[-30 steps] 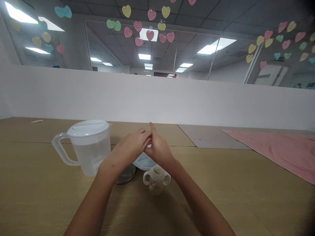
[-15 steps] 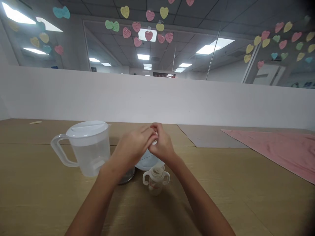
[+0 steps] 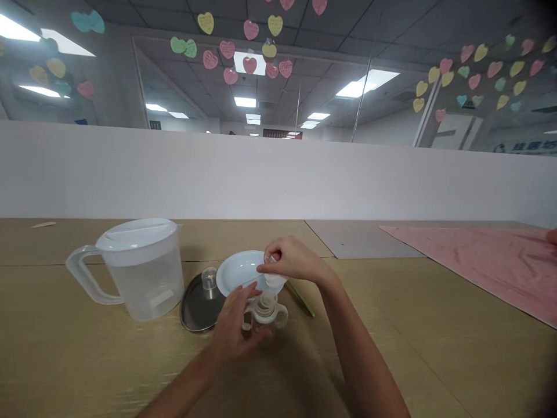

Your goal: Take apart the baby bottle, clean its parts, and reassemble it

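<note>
I note my right hand (image 3: pixel 293 261) pinched closed on a whitish bottle top (image 3: pixel 274 280), just above the bottle (image 3: pixel 266 310); my left hand (image 3: pixel 232 328) part open beside that bottle, contact unclear; plate (image 3: pixel 237 270) beyond left hand, tray (image 3: pixel 195 310) and jug (image 3: pixel 145 278) leftward of it

Left hand (image 3: pixel 235 326) now down at the bottle (image 3: pixel 266 313), apart from the right hand (image 3: pixel 298 261).
</note>
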Demonstrator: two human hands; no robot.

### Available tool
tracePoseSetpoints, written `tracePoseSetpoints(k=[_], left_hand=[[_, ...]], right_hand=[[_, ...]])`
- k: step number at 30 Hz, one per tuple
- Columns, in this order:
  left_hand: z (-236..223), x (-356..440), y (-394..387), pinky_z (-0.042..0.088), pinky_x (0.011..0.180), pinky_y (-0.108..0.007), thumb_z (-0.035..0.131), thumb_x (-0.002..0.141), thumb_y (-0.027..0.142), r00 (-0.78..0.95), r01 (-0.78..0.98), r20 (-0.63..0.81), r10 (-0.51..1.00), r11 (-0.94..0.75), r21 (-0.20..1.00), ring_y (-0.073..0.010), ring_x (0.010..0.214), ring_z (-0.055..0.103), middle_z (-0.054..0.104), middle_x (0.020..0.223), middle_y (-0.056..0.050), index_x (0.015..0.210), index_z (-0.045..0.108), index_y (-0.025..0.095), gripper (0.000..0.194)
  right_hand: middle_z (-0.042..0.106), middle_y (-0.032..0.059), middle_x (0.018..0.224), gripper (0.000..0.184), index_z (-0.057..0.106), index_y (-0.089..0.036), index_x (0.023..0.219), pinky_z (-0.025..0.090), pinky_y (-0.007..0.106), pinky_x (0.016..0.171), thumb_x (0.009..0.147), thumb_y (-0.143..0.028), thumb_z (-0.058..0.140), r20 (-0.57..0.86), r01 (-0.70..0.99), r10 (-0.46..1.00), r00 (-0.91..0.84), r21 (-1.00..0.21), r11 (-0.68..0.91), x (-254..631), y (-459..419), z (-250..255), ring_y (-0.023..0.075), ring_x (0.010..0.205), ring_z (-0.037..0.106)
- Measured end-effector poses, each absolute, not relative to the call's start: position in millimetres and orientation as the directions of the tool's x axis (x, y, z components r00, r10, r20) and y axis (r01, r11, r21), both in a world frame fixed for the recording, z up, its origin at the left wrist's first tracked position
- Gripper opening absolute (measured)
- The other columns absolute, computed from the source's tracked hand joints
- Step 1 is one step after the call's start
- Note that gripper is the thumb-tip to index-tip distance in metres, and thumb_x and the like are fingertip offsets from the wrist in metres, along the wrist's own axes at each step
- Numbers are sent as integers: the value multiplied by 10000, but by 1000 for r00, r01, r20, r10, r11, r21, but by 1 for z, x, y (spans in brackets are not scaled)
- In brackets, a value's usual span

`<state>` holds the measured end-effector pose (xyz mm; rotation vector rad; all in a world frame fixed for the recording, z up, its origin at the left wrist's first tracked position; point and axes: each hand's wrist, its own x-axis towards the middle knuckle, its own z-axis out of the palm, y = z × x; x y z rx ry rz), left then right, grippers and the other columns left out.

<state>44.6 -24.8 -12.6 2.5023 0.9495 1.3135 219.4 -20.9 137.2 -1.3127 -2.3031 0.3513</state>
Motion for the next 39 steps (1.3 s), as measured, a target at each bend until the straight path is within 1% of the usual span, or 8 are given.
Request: tracePoseSetpoints(k=[4, 13, 17, 22, 26, 31, 34, 39], left_hand=[[-27, 46, -25, 359, 963, -495, 561, 698, 525, 391, 567, 675, 626, -741, 360, -306, 1105, 507, 577, 1156, -140, 1300, 333, 178, 731], [-17, 52, -31, 367, 938, -469, 571, 705, 545, 329, 584, 572, 751, -638, 502, -278, 1050, 501, 594, 1067, -96, 1159, 493, 201, 575], [-19, 56, -34, 341, 931, -469, 566, 718, 534, 298, 599, 595, 747, -631, 492, -272, 1009, 495, 592, 1027, -85, 1099, 526, 203, 506], [-19, 56, -34, 346, 888, -432, 569, 719, 538, 262, 629, 601, 755, -606, 487, -253, 968, 483, 587, 972, -65, 1034, 566, 212, 454], [-18, 53, -32, 307, 900, -445, 576, 715, 536, 258, 647, 614, 746, -606, 464, -256, 973, 472, 586, 970, -67, 1026, 570, 200, 458], [-24, 53, -29, 302, 880, -432, 582, 721, 512, 243, 643, 662, 709, -629, 438, -253, 979, 470, 588, 988, -58, 1063, 549, 223, 448], [-26, 54, -29, 302, 876, -426, 591, 719, 502, 233, 647, 679, 696, -632, 427, -252, 974, 473, 590, 975, -58, 1056, 551, 218, 443], [-24, 53, -29, 310, 866, -417, 586, 718, 516, 254, 630, 666, 702, -642, 437, -248, 971, 475, 590, 973, -48, 1029, 562, 224, 427]], right_hand=[[477, -36, 563, 266, 651, -156, 650, 260, 201, 466, 664, -420, 616, 87, 700, 827, -555, -488, 521, 219, -17, 133, 74, 538, 391], [674, -1, 770, 206, 710, -197, 808, 387, 195, 577, 626, -206, 612, -87, 732, 773, -629, -402, 550, 216, -13, 127, 124, 704, 573], [675, 27, 787, 217, 689, -171, 788, 374, 198, 535, 629, -96, 562, -58, 771, 781, -622, -217, 598, 198, -27, 126, 134, 699, 577], [648, 106, 735, 164, 649, -113, 792, 354, 245, 493, 760, -218, 527, 34, 938, 938, -346, 31, 345, 176, -38, 124, 175, 629, 577], [637, 108, 715, 348, 631, -123, 780, 358, 258, 503, 781, -451, 514, 92, 954, 950, -297, 60, 293, 179, -37, 123, 197, 644, 585], [654, 80, 856, 284, 603, -154, 969, 368, 244, 546, 728, -300, 560, 37, 884, 884, -466, 67, 463, 181, -37, 123, 194, 753, 592], [655, 96, 820, 192, 624, -129, 857, 365, 251, 542, 781, -228, 478, 6, 915, 919, -394, 100, 392, 173, -39, 123, 189, 715, 597], [650, 91, 802, 367, 622, -149, 883, 381, 266, 558, 754, -474, 509, 84, 922, 918, -388, 56, 384, 177, -39, 121, 208, 718, 597]])
